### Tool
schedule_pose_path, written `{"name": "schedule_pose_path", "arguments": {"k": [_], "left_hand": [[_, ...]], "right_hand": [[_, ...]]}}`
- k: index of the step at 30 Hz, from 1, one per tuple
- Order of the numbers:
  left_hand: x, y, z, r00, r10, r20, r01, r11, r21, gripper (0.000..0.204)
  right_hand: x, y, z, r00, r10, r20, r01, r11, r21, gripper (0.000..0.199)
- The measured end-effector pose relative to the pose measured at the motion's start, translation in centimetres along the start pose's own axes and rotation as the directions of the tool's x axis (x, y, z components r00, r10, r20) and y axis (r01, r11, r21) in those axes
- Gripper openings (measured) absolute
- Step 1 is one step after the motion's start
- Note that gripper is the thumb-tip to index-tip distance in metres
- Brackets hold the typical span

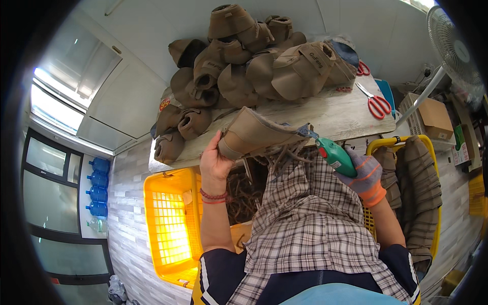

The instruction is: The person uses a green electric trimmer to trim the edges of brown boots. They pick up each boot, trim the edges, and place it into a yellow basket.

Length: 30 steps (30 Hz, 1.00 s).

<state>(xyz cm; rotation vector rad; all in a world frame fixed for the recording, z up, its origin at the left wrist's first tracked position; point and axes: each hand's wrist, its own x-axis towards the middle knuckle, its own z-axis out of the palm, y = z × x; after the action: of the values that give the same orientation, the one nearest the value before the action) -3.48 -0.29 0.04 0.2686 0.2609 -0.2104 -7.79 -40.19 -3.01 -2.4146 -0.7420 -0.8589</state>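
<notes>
The brown bell-shaped boot (254,133) is held up at the table's near edge, its wide rim facing the lap, with thin trimmings (290,160) dangling beneath. The bare left hand (213,160) grips its left end; the gloved right hand (363,175) is wrapped around a green handheld power cutter (335,156), whose nose meets the rim's right corner. A slack left grip could let the boot twist, so the blade might bite into the body — and the hanging strips, or the plaid apron (305,218) just below, could snag. Behind, piled boots (244,76) crowd the wooden table (335,117), red-handled scissors (377,105) beside them.
</notes>
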Motion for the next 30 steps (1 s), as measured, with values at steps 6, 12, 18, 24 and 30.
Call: {"name": "schedule_pose_path", "arguments": {"k": [6, 12, 18, 24, 30], "left_hand": [[-0.1, -0.6, -0.6, 1.000, -0.017, -0.003, 0.017, 0.999, -0.049, 0.038], [0.5, -2.2, -0.7, 0.999, -0.050, -0.012, 0.050, 0.999, 0.001, 0.039], [0.2, -4.0, 0.5, 0.999, -0.015, -0.044, 0.016, 1.000, 0.013, 0.038], [-1.3, -5.2, 1.8, 0.996, 0.049, 0.077, -0.054, 0.997, 0.063, 0.042], [-2.6, -6.1, 2.1, 0.972, 0.127, 0.198, -0.146, 0.986, 0.085, 0.047]], "right_hand": [[-0.1, -0.3, 0.1, 0.997, 0.012, 0.073, -0.013, 1.000, 0.004, 0.068], [0.2, -0.6, -0.1, 0.999, -0.013, 0.031, 0.012, 0.999, 0.047, 0.069], [0.4, -0.5, -0.1, 1.000, -0.026, -0.010, 0.027, 0.999, 0.045, 0.070], [1.6, -1.3, -0.5, 0.999, -0.039, -0.010, 0.039, 0.995, 0.089, 0.068], [2.6, -2.1, -0.3, 1.000, 0.010, 0.024, -0.015, 0.982, 0.187, 0.064]]}}
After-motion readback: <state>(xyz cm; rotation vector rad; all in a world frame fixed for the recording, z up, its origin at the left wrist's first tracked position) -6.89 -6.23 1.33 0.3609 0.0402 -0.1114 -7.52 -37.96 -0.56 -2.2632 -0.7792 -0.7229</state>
